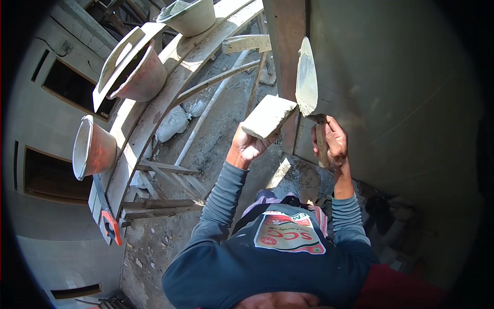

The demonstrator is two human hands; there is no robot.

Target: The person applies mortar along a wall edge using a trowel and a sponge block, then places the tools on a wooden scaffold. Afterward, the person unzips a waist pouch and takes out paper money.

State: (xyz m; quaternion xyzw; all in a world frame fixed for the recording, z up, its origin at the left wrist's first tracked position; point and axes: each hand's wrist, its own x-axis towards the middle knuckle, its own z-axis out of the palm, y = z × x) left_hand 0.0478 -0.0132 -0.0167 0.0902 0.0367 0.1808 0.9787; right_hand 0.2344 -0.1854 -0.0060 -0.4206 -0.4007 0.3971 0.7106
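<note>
My left hand [251, 146] is closed around a pale block [268, 116] from below, its flat top facing up in the sunlight. The block looks like a cut piece of brick or light concrete; its exact kind I cannot make out. Wrapped round the wooden handle of a trowel [307, 77] is my right hand [332, 140]. The trowel's pointed blade stands upright, tip away from me, coated with pale wet mortar. Its heel is close to the block's right corner; whether they touch I cannot tell.
Plank scaffolding [177, 82] curves along the left. On it stand an orange bucket [98, 147], a reddish bucket [141, 77] with a float [121, 62] across it, and a grey bucket [193, 19]. A handsaw [109, 221] lies at its near end. A plastered wall [401, 103] rises at right.
</note>
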